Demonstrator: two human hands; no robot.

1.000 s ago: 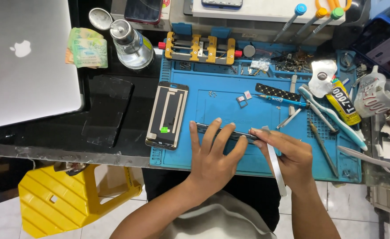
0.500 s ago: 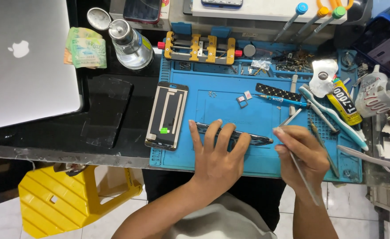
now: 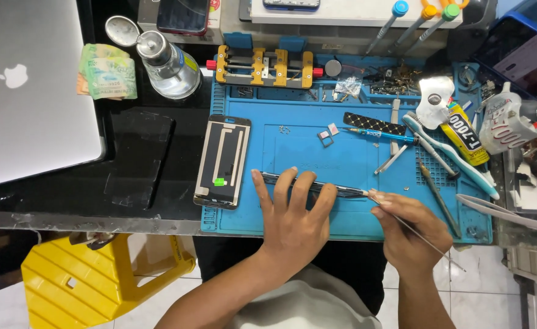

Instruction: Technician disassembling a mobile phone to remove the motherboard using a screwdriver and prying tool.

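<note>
**Fingers pin a thin dark strip on the blue mat**

Though the left hand lies spread and flat on the blue work mat, its fingers cover most of the thin dark strip pressed beneath them, so only the strip's two ends show near the mat's front edge. What the strip is cannot be made out. The right hand sits at the mat's front right, fingers pinched closed around slim metal tweezers; their tip meets the strip's right end, while the long tail runs back off the mat's edge over the floor tiles. How firmly the tip touches is too fine to tell.

On the mat's left edge rests a phone frame with a small green tab, half on the mat and half on the black tabletop. Beyond the mat's left side, a silver laptop is cut off by the picture's border. At the mat's right, a glue tube lies among crowded tools that blur together.
</note>
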